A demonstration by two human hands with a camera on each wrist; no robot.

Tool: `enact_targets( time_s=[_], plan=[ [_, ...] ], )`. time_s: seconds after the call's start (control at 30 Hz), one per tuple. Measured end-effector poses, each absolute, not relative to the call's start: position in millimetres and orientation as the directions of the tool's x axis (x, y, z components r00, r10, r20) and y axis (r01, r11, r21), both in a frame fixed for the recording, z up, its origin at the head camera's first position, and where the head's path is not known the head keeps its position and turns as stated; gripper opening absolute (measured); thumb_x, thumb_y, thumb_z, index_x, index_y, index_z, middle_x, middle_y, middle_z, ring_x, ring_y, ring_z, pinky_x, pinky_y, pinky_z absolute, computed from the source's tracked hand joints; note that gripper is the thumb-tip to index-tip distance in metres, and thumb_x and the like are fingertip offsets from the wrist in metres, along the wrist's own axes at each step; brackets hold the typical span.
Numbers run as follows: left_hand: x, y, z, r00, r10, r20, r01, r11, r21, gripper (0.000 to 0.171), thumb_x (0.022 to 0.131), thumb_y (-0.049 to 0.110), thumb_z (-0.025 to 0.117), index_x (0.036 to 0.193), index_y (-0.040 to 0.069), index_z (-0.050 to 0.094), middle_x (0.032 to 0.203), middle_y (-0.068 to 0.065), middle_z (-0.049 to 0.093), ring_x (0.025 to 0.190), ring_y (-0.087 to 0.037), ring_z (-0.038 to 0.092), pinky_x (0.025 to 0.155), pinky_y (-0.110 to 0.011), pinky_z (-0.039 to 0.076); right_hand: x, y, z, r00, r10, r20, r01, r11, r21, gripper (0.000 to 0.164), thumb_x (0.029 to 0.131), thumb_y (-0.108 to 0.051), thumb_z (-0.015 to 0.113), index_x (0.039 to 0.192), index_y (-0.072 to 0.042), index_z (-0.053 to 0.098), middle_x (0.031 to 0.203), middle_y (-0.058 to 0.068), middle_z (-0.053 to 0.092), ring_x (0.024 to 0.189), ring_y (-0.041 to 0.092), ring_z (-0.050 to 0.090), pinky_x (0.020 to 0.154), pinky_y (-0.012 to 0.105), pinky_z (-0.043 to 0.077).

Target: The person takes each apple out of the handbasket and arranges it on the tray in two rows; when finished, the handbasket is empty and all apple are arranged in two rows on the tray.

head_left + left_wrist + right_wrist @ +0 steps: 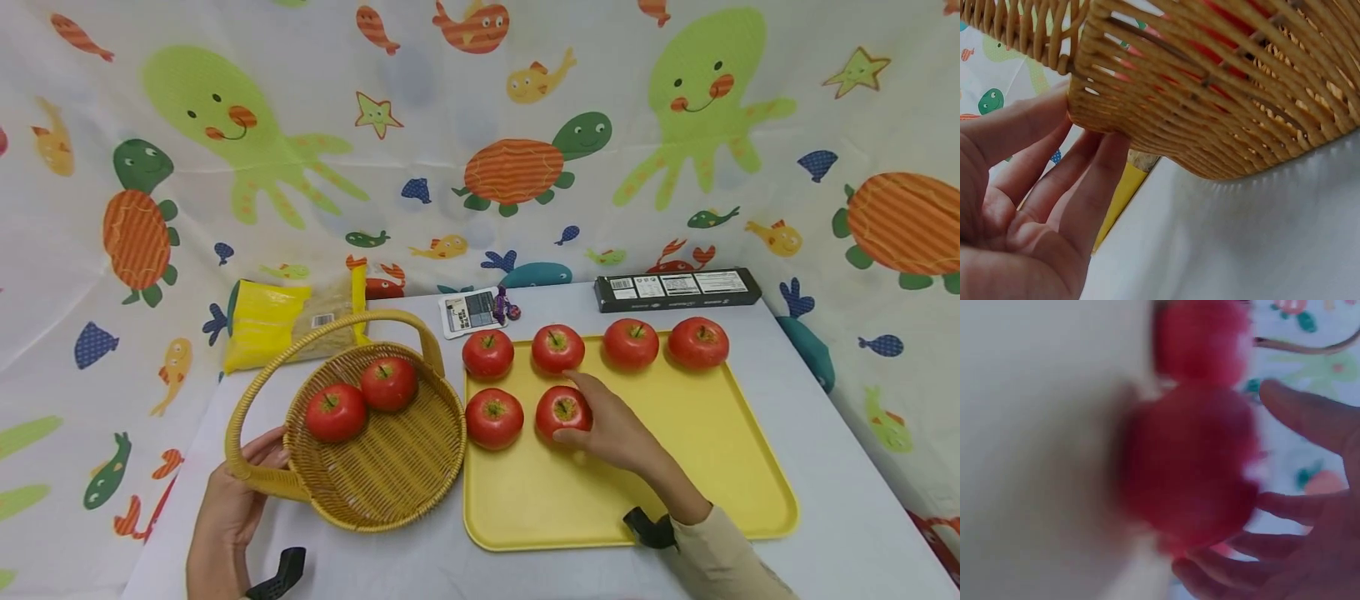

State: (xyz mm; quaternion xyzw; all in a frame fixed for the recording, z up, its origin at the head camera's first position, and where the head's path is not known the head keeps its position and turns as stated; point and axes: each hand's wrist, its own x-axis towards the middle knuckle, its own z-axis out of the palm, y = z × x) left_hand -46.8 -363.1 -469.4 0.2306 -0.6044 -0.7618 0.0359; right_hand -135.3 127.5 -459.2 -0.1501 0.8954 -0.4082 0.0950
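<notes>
A woven basket (375, 492) with an arched handle stands at the left, two red apples (336, 412) inside. My left hand (236, 500) grips its left side by the handle's base; in the left wrist view its thumb and fingertips pinch the wicker edge (1104, 112). On the yellow tray (555, 508), my right hand (618, 425) reaches around a red apple (558, 410) in the front row. In the blurred right wrist view, the thumb (1297, 412) stands apart from that apple (1191, 469), the other fingers spread beside it.
More red apples (495, 418) sit on the tray, several along its back edge. Behind the basket lies a yellow bag (266, 321). A white packet (468, 312), a small purple wrapped item (502, 306) and a long black box (678, 289) line the back, before a patterned cloth (435, 92).
</notes>
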Motion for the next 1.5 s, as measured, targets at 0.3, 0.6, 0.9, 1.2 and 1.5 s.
enact_targets(
  time_s=[0.3,0.6,0.9,1.2,1.5],
  plan=[
    [-47.8,-364.7,-464.8,-0.891,-0.332,-0.310,-0.219,-0.284,0.933,0.034,0.092,-0.004,0.072,0.118,0.016,0.079,0.106,0.008,0.077,0.097,-0.006,0.072,0.079,-0.023,0.058,-153.6,52.1,-386.8,-0.819,-0.572,0.043,-0.432,0.565,-0.703,0.066,0.093,-0.032,0.076,0.151,-0.012,0.050,0.150,0.007,0.053,0.139,0.029,0.048,0.111,0.052,0.041],
    [-47.1,-358.9,-474.9,-0.877,-0.352,-0.328,-0.234,-0.282,0.930,0.034,0.093,-0.004,0.071,0.117,0.018,0.079,0.105,0.008,0.077,0.095,-0.008,0.073,0.080,-0.024,0.058,-162.4,-75.6,-373.1,-0.517,-0.855,-0.026,-0.675,0.427,-0.602,0.061,0.098,-0.038,0.069,0.151,-0.015,0.050,0.146,-0.004,0.057,0.127,0.008,0.053,0.106,0.023,0.043],
    [-46.6,-361.2,-474.6,-0.886,-0.346,-0.308,-0.221,-0.269,0.938,0.034,0.094,-0.004,0.069,0.118,0.018,0.079,0.105,0.007,0.077,0.096,-0.008,0.072,0.080,-0.024,0.057,-175.4,-155.9,-382.5,-0.468,-0.882,-0.051,-0.758,0.431,-0.489,0.063,0.098,-0.042,0.067,0.153,-0.018,0.047,0.149,-0.005,0.050,0.133,0.004,0.046,0.108,0.017,0.036],
    [-46.5,-358.1,-476.4,-0.889,-0.334,-0.315,-0.243,-0.240,0.940,0.034,0.094,-0.002,0.070,0.120,0.018,0.078,0.107,0.009,0.076,0.100,-0.007,0.071,0.082,-0.025,0.058,-185.4,-178.5,-418.4,-0.462,-0.877,-0.128,-0.801,0.475,-0.365,0.080,0.090,-0.058,0.070,0.156,-0.022,0.041,0.148,-0.005,0.049,0.135,0.008,0.046,0.110,0.026,0.038],
    [-46.4,-362.2,-471.7,-0.883,-0.355,-0.306,-0.249,-0.199,0.948,0.037,0.092,0.000,0.073,0.126,0.016,0.075,0.109,0.010,0.076,0.101,-0.008,0.071,0.081,-0.026,0.058,-176.2,-182.3,-436.1,-0.520,-0.835,-0.178,-0.825,0.545,-0.146,0.079,0.089,-0.049,0.075,0.154,-0.032,0.032,0.147,0.003,0.048,0.135,0.021,0.047,0.118,0.038,0.024]
  ],
)
